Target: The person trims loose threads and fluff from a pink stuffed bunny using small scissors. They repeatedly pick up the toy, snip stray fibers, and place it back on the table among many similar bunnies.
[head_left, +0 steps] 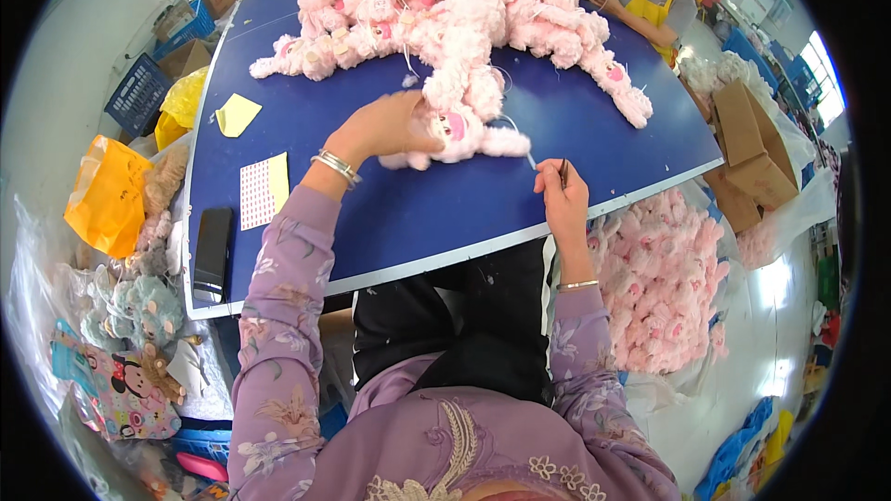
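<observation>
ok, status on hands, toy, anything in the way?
Left hand gripping pink toy. Right hand holding thin dark tool. Toy on table, toy pile crowding its far side.

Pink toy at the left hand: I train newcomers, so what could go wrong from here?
The thin dark tool in the right hand could snag the toy if it slips. The pale cord by that hand might tangle. The toy lies against the pile, so a tug might shift other toys.
</observation>
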A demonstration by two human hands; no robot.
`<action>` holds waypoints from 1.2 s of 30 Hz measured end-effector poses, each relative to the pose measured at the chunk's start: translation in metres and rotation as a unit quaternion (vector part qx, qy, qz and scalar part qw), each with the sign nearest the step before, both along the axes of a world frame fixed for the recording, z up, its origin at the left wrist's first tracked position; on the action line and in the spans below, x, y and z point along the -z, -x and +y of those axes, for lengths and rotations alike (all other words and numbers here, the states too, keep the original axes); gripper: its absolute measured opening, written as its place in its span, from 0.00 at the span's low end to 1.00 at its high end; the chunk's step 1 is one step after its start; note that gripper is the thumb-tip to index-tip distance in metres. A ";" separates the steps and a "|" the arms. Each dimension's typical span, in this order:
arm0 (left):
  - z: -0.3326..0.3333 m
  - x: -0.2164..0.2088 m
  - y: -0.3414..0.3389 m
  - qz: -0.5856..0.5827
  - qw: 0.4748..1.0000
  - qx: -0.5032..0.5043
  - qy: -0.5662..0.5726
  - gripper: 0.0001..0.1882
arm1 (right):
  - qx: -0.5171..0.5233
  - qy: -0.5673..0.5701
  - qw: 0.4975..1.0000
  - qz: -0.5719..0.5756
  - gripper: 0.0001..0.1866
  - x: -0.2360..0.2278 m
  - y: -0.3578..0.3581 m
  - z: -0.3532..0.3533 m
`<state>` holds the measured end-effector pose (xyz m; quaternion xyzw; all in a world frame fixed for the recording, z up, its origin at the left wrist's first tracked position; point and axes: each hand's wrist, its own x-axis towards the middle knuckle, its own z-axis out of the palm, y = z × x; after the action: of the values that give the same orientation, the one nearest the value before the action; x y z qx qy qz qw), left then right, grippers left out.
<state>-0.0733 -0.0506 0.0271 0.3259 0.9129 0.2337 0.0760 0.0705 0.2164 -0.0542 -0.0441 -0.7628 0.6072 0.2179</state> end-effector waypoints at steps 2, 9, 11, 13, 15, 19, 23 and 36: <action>-0.010 0.003 -0.016 -0.038 0.998 -0.030 0.029 0.42 | 0.002 -0.011 1.000 0.002 0.12 -0.003 -0.001 -0.003; -0.003 0.033 -0.076 -0.130 0.974 -0.091 -0.160 0.37 | -0.028 0.036 0.998 -0.030 0.11 -0.005 -0.012 -0.024; 0.004 0.049 -0.087 -0.118 0.963 -0.080 -0.229 0.37 | -0.027 0.016 0.998 -0.058 0.11 -0.016 -0.015 -0.043; 0.015 0.050 -0.093 -0.118 0.958 -0.065 -0.252 0.28 | -0.052 0.102 0.991 -0.073 0.20 -0.016 -0.015 -0.049; 0.023 0.047 -0.100 -0.140 0.949 -0.050 -0.276 0.24 | -0.031 0.118 0.988 -0.095 0.23 -0.022 -0.016 -0.054; 0.030 0.046 -0.117 -0.134 0.939 0.031 -0.314 0.21 | -0.094 0.273 0.952 -0.105 0.25 -0.017 -0.019 -0.039; 0.024 0.037 -0.118 -0.213 0.933 0.087 -0.276 0.23 | -0.111 0.217 0.969 -0.035 0.29 -0.018 -0.031 -0.035; 0.013 0.034 -0.107 -0.286 0.846 -0.001 -0.449 0.13 | -0.213 0.015 0.974 -0.076 0.35 -0.065 -0.044 -0.064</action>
<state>0.0336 -0.0378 -0.0067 0.2424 0.6460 0.7014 0.1789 0.1145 0.1520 0.0112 0.0705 -0.7598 0.6459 0.0240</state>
